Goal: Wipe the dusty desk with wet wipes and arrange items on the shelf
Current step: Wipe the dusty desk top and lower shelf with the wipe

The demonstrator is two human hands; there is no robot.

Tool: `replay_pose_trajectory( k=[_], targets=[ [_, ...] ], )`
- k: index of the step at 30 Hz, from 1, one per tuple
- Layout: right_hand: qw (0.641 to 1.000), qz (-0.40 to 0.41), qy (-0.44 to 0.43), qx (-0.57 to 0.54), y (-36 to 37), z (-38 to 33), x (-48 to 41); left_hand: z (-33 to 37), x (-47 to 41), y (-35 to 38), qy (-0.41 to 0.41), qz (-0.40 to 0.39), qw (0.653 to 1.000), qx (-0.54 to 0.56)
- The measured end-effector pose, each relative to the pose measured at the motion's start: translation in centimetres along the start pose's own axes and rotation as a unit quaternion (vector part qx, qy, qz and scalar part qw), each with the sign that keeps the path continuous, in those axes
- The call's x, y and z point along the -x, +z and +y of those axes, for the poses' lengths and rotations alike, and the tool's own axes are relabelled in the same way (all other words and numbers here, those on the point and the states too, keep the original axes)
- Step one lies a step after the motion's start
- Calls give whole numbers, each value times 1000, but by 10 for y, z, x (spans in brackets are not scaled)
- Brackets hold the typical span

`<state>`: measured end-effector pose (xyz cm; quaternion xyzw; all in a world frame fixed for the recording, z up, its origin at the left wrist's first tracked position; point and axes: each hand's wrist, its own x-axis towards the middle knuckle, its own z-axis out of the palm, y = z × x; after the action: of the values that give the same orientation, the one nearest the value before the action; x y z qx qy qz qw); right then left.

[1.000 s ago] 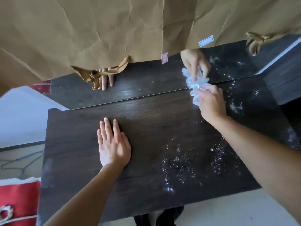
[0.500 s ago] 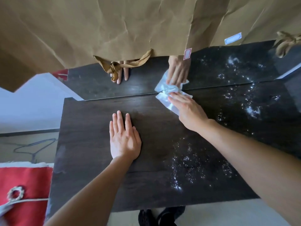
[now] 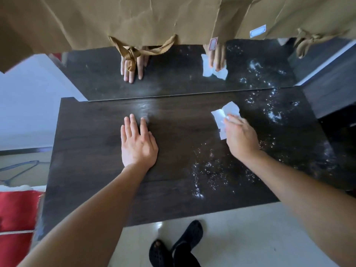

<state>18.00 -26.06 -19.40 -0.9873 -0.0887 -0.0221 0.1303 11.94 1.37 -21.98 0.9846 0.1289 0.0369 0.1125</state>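
A dark wood desk (image 3: 92, 160) fills the middle of the view. White dust specks (image 3: 212, 174) lie over its right half. My right hand (image 3: 240, 137) presses a white wet wipe (image 3: 224, 116) flat on the desk near the back edge, right of centre; the wipe sticks out past the fingers. My left hand (image 3: 137, 143) rests flat on the desk, fingers straight, left of centre. A mirror (image 3: 173, 81) along the back edge reflects both hands and the wipe.
Crumpled brown paper (image 3: 134, 20) with tied cloth straps hangs over the mirror's top. A red cushion (image 3: 15, 211) lies at the lower left beside the desk. Black shoes (image 3: 177, 245) stand on the pale floor under the front edge.
My right hand has slid the wipe away from the mirror edge toward me and to the right. The wipe looks flatter. My left hand stays flat in place.
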Motion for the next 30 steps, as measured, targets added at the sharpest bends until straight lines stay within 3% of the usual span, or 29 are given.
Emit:
replay_pose_trajectory(
  k=[3,6,10,12,15,18,21,24,28,30],
  targets=[
    [992,-19,-110,-64,13,-49,68,-1,12,-3,22,-12,1000,2],
    [980,-46,-174,-88,10,-41,92,-10,41,-8,50,-36,998,-11],
    [999,-20,16,-20,6,-7,56,-28,82,-16,63,-53,996,-35],
    [999,-22,40,-26,16,-44,61,-34,94,-19,66,-55,995,-44],
    [992,-58,-99,-57,35,-103,112,-38,101,-20,69,-55,995,-44],
    [985,-62,-152,-57,22,-74,122,-37,100,-21,69,-50,996,-36],
    [998,-50,-1,-23,-2,-12,97,-36,100,-22,70,-49,996,-32],
    [995,-24,99,-17,-2,-24,97,-36,99,-21,68,-48,996,-35],
    [995,-36,-80,-52,38,-113,153,-36,99,-21,67,-49,996,-31],
    [986,-58,-144,-58,34,-110,162,-36,99,-21,68,-48,996,-30]
  ],
)
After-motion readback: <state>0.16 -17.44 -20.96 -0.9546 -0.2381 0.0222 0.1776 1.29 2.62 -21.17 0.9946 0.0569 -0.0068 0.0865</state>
